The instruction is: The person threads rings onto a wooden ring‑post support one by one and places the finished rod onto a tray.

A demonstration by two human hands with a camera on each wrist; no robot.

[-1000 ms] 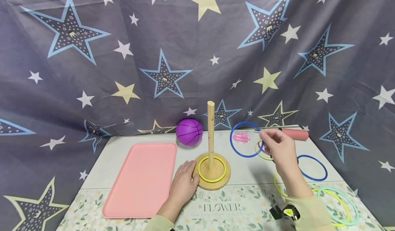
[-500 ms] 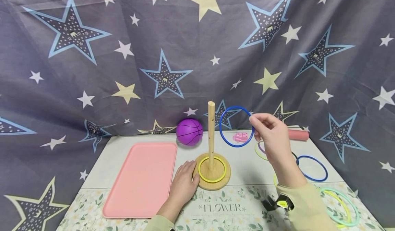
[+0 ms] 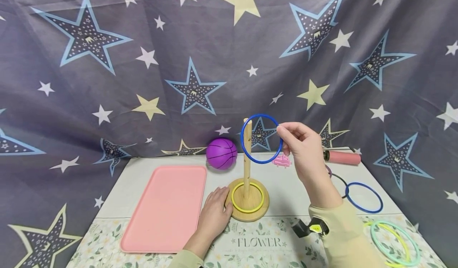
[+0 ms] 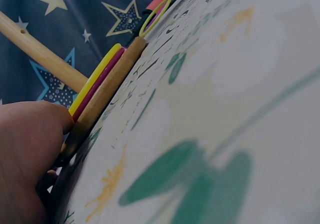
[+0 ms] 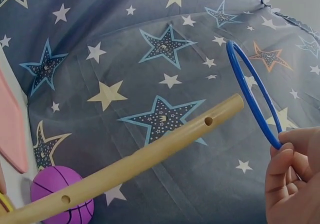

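1. The right hand (image 3: 304, 152) is pinching a thin blue plastic-looking ring (image 3: 262, 162) at its right edge between thumb and curled fingers, a hold that is probably leaving the ring's middle clear.
2. That ring is standing upright just beside the top of a pale round wooden post (image 3: 247, 168); it is not encircling the post, and whether they are touching I cannot tell.
3. The left hand (image 3: 215, 212) is resting at the left edge of a flat round wooden base (image 3: 250, 217), fingers lying extended and gripping nothing visible, seemingly steadying the base under its tall post.
4. A yellow ring (image 4: 95, 78) is lying on a magenta ring (image 4: 101, 83) around the post's foot; the flat base is presumably giving both a level seat.
5. A purple ball with black lines (image 3: 221, 154) is sitting far, left of the post, and a pink rectangular tray (image 3: 164, 208) is lying left, likely leaving the middle free.
6. Counting, I am finding one post, base, ball and tray; two rings around the post; two blue rings, one held, one lying right (image 3: 372, 212).
7. Near right, one mint-green ring (image 3: 371, 233) is overlapping at least one yellow loop (image 3: 404, 242); far right, one coral cylinder (image 3: 343, 157) is lying. The forearm is hiding part of that side, so the ring total is staying uncertain.
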